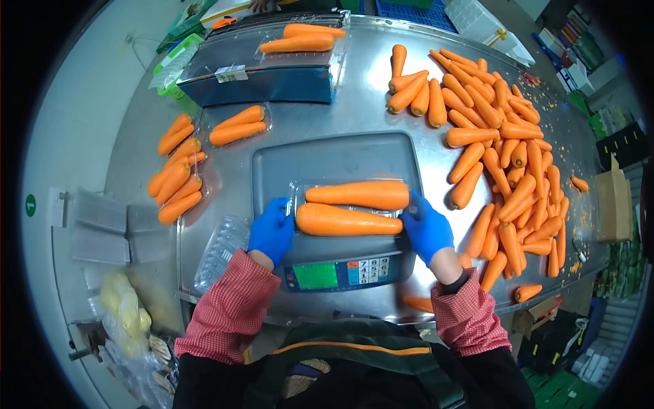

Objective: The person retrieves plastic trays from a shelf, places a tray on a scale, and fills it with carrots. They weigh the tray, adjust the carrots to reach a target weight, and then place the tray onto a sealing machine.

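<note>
Your gloved left hand (271, 230) and right hand (426, 227) clasp the short ends of the clear tray (297, 198) at the scale pan's (327, 160) front edge; two stiff carrots (349, 221) probably weigh down its thin, flexible plastic, so grip under the rims.

— What is seen on the steel table (327, 119) at three o'clock?
— A wide heap of loose carrots (504, 150) is spread there, and a cardboard box (613, 201) is set beyond the edge
— And at ten o'clock?
— Packed carrots (176, 178) are laid in clear packs. A dark machine (266, 78) at twelve o'clock is topped with two more carrots (300, 39). Empty clear trays (221, 252) are stacked at eight o'clock
</note>
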